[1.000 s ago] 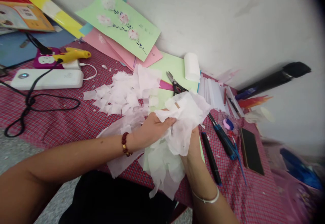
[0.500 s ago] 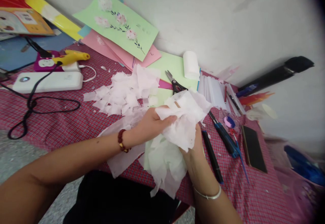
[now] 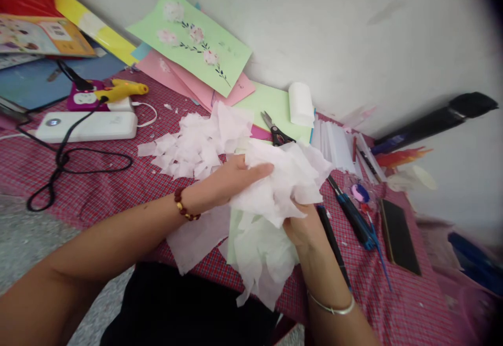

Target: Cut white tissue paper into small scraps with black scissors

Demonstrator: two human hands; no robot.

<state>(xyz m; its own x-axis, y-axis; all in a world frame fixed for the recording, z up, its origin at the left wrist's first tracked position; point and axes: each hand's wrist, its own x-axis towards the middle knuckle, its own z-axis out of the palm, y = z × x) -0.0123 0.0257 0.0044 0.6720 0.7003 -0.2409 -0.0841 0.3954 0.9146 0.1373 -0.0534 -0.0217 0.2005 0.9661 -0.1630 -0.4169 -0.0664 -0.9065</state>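
A bunch of torn white tissue paper (image 3: 281, 178) is held up between both hands over the table. My left hand (image 3: 231, 178), with a beaded bracelet, pinches its left side, thumb on top. From below and to the right, my right hand (image 3: 306, 225) grips the same bunch; its fingers are mostly hidden under the paper. More torn tissue strips (image 3: 261, 257) hang at the near table edge beneath the hands. A heap of small tissue pieces (image 3: 192, 147) lies to the left. Scissors (image 3: 276, 130) with dark handles rest just beyond the bunch.
Behind stands a green card with paper flowers (image 3: 200, 47), beside a white paper roll (image 3: 301, 104). A yellow glue gun (image 3: 121, 90), a white power bank (image 3: 88, 126) and a black cable lie left. To the right are a blue-handled tool (image 3: 356, 223) and a dark phone (image 3: 400, 236).
My left hand has shifted slightly left on the tissue paper, and the bunch has spread and turned a little. My right thumb is now more covered. The view has moved slightly.
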